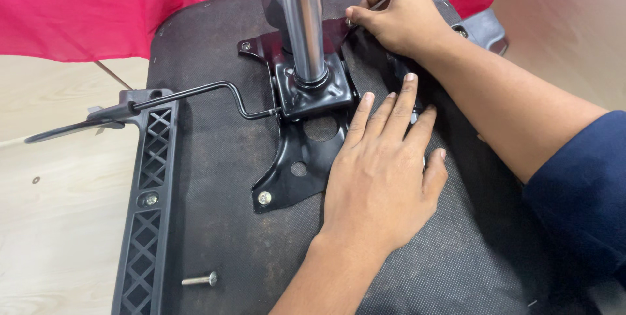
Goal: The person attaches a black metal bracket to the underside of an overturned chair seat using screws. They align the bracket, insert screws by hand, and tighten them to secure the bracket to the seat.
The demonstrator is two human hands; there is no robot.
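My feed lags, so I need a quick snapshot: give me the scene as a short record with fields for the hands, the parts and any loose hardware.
surface: upturned chair seat base, black fabric
plate: black metal mechanism plate, chrome column standing on it
left hand: left hand flat, palm down, on the plate's right edge
right hand: right hand pinching at the plate's far right corner; what it pinches is too small to tell
lever: black rod runs left from the plate
armrest bracket: black lattice bracket on left
loose: bolt near front edge

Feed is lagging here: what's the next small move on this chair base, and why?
Probably seat the bolt under the right hand at the metal plate's far corner, then fetch the loose bolt. The left hand lies flat on the plate's edge; the near corner already shows a bolt.
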